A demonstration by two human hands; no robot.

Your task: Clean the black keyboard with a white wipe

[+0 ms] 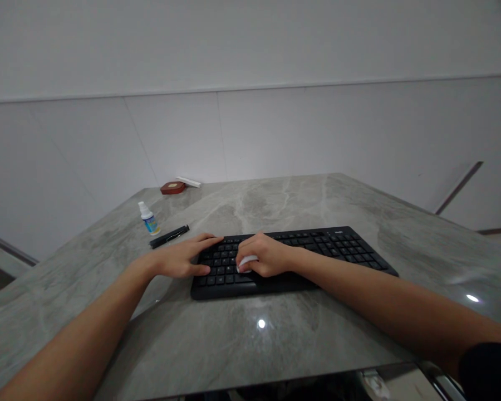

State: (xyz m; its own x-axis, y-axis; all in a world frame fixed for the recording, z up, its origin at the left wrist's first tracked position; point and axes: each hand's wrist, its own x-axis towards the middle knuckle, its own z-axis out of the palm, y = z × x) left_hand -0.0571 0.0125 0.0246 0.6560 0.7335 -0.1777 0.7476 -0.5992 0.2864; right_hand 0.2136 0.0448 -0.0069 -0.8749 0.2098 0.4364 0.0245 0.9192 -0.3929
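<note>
A black keyboard [259,285] lies on the grey marbled table. At its left end rests my left hand [179,257], open, with thumb and fingers spread apart and the fingertips touching the keys and the back edge. My right hand [263,255] is closed around a small white wad [247,260], a tissue or cloth, pressed down on the keys left of the middle. Most of the wad is hidden by my fingers. My right forearm crosses over the near right part of the keyboard and covers some keys.
Left of the keyboard stand a small white spray bottle [149,219] with a blue and yellow label and, lying flat, a black pen-like object [169,236]. A reddish-brown case [172,187] and a white strip [188,182] lie at the table's back edge, near the wall.
</note>
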